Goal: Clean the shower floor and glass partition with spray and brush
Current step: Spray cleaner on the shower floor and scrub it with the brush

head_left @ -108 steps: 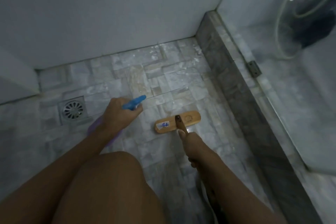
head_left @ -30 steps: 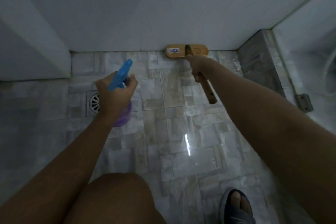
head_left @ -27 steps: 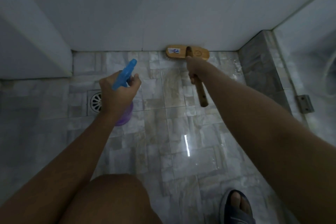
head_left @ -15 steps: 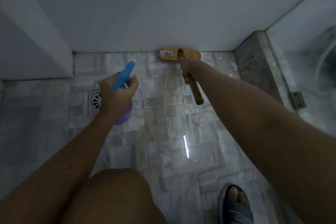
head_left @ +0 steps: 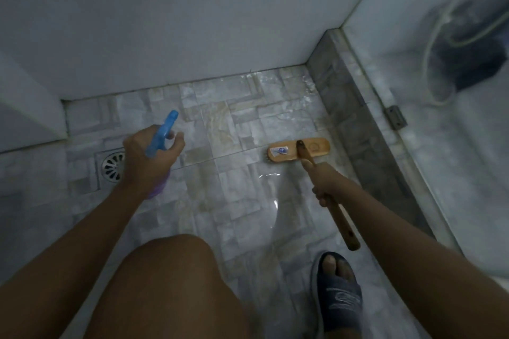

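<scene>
Two hands were both busy. The left hand gripped the spray bottle at its neck, with its fingers curled under the blue trigger head. The right hand was wrapped round the wooden handle of the scrub brush. The brush head lay bristles-down on the shower floor, near the dark stone kerb, with the glass partition rising beyond it.

The likeliest mishap was a slip. The tiles showed a wet sheen just ahead of the sandal, and a hard push from this crouch could send that foot sliding. A wide sideways stroke could knock the brush head against the kerb, or higher up against the hinge bracket on the glass. The nozzle pointed towards the back wall, well apart from the brush, so a squeeze would probably wet tiles that the bristles were not on.

The bottle was the only container. Only a sliver of its purple body showed below the wrist, so how much liquid it held could not be told. The floor drain sat just beside that hand.
</scene>
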The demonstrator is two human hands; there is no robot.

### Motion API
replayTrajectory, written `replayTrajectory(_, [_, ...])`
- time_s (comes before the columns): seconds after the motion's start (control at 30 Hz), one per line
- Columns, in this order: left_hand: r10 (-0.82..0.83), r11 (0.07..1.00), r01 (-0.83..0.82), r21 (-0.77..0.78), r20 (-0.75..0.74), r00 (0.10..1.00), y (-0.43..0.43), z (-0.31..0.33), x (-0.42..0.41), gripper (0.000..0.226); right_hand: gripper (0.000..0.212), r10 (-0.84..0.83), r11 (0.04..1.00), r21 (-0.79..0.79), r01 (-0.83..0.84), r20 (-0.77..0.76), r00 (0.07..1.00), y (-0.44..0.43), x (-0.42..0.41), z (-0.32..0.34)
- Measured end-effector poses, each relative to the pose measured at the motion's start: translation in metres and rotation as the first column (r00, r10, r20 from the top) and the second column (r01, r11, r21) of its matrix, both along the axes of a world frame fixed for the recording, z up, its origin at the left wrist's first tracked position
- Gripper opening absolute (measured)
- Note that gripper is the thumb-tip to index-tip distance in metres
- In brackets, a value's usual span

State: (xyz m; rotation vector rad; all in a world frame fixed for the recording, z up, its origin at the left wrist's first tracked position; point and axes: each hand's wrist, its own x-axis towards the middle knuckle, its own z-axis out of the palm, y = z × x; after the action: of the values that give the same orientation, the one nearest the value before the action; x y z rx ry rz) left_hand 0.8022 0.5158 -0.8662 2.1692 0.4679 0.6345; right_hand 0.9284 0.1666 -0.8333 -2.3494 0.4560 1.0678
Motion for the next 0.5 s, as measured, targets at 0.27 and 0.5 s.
replayTrajectory(0.27, [-0.248,0.967,0.211,-0.143,-0.324,0.913,-0.065,0.005,0.064,0.041,0.043,0.101,0.99,-0.113,-0.084,0.149,0.984,-0.016,0.012,-0.011])
replayTrajectory(0.5, [-0.303,0.938,0.246,-0.246,-0.23,0.925,-0.096,0.005,0.126,0.039,0.051,0.224,0.956,-0.22,-0.194,0.121,0.967,-0.019,0.017,-0.016])
